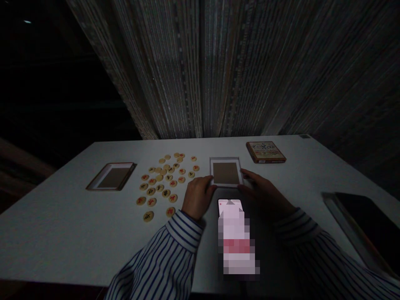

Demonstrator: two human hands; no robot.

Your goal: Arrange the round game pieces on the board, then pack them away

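A shallow open box [225, 173] with pale walls and a brown floor lies on the table in front of me. My left hand [198, 193] holds its near left corner, fingers and thumb closed on the wall. On the opposite side, my right hand [265, 189] grips the right wall between thumb and fingers. Left of the box, many round wooden Chinese chess pieces [168, 177] are spread out, some showing red or dark characters and others plain. A lit phone [233, 229], its screen blurred, lies just below the box between my forearms.
Another shallow open box [111, 177] with a wooden-coloured rim is at the left of the white table [71, 216]. A closed box with a printed cover [266, 151] stands at the back right. A dark flat object [368, 229] lies at the right edge. Behind hangs a string curtain [200, 75].
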